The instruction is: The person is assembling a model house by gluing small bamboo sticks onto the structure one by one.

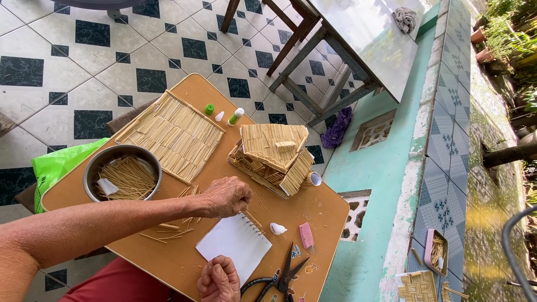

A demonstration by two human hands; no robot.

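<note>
My left hand (226,197) reaches across the brown board table (168,263), its fingers curled together at the spiral edge of a white notepad (234,241). At the near edge of the notepad my right hand (219,279) is closed in a loose fist; whether it pinches anything I cannot tell. Loose thin sticks (170,226) lie under my left forearm. A small house of sticks (274,156) stands just beyond my left hand. A flat panel of sticks (173,134) lies to its left. A metal bowl (92,168) holds more sticks.
Black scissors (282,277), a pink eraser (306,235) and a white shell-like piece (278,229) lie right of the notepad. A glue bottle (235,116) and green cap (209,109) sit at the far edge. A green bag (56,165) and a wooden-legged table (363,39) are nearby.
</note>
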